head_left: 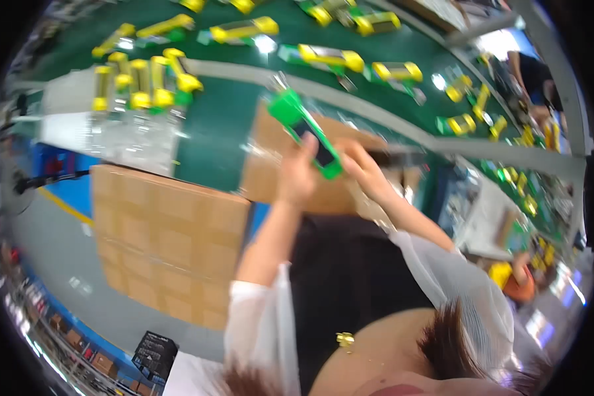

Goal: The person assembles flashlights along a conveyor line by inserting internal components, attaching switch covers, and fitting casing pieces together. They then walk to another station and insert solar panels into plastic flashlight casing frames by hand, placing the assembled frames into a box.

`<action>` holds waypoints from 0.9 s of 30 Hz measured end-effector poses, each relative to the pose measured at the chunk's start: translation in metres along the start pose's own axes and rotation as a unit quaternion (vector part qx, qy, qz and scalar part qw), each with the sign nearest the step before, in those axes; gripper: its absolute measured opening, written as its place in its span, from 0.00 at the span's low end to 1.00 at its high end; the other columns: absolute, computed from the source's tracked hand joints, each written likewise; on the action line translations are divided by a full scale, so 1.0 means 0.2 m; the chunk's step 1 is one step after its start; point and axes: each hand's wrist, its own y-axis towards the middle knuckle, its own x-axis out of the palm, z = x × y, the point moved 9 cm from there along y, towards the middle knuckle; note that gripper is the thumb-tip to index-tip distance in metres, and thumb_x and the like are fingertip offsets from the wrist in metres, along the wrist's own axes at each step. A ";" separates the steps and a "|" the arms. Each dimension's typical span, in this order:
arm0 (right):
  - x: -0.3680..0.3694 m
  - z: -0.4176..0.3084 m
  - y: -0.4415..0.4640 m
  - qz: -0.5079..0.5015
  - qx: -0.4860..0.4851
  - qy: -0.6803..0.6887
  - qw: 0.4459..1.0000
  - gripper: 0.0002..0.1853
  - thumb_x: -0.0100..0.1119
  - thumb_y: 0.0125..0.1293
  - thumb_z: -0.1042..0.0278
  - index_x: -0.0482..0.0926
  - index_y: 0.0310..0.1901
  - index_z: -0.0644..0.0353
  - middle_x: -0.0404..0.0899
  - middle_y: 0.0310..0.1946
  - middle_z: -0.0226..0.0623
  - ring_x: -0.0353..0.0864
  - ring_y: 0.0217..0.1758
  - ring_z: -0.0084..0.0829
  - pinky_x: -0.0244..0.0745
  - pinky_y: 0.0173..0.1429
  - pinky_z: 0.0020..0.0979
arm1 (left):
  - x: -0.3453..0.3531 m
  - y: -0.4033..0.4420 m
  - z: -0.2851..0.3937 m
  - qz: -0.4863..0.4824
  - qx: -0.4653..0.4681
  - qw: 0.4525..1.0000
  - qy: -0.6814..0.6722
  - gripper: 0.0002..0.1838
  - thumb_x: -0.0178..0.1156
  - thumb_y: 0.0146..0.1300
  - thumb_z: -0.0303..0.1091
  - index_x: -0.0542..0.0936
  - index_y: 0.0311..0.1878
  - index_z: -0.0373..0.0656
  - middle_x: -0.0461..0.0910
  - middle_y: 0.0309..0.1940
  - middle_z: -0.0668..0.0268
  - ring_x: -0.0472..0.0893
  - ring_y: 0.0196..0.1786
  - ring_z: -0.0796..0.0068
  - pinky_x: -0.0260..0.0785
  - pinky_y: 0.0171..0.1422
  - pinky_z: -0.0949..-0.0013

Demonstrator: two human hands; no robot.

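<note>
A green handheld device (305, 134) with a dark panel along its face and a clear or shiny piece at its far end is held tilted in front of my chest. My left hand (298, 173) is closed around its side, with the thumb lying on the panel's edge. Beside the device's near end, my right hand (361, 165) has its fingers bent and pressed together. Blur hides whether those fingers grip the device or something small. Beneath both hands lies a brown cardboard sheet or box (264, 168).
Several yellow devices (140, 84) stand in a row at left, near clear plastic bags (135, 142). More yellow devices (330, 57) lie along the green belt (237, 56) beyond a grey rail (402, 123). A large cardboard box (171, 237) is at left. Another person's arm (520, 274) shows at right.
</note>
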 end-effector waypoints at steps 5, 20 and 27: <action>0.03 0.01 -0.05 -0.018 0.013 0.088 0.996 0.18 0.56 0.65 0.66 0.71 0.52 0.69 0.78 0.39 0.39 0.80 0.37 0.25 0.77 0.39 0.25 | 0.10 -0.03 0.12 -0.030 0.066 0.997 -0.017 0.18 0.57 0.64 0.29 0.71 0.56 0.39 0.75 0.48 0.67 0.74 0.50 0.76 0.64 0.59 0.70; 0.17 -0.21 -0.17 0.203 -0.271 -0.341 0.877 0.20 0.68 0.54 0.60 0.73 0.45 0.59 0.73 0.30 0.40 0.76 0.25 0.35 0.73 0.32 0.33 | 0.07 -0.14 0.29 0.053 0.137 0.982 0.116 0.18 0.49 0.70 0.35 0.66 0.57 0.34 0.73 0.51 0.57 0.76 0.53 0.66 0.69 0.58 0.64; 0.27 -0.23 0.10 0.057 -0.091 -0.153 0.982 0.22 0.64 0.58 0.56 0.72 0.47 0.63 0.76 0.28 0.36 0.76 0.25 0.26 0.71 0.30 0.25 | -0.10 0.01 0.49 0.032 0.124 0.992 -0.003 0.23 0.43 0.71 0.40 0.58 0.62 0.35 0.68 0.56 0.47 0.73 0.57 0.52 0.70 0.58 0.53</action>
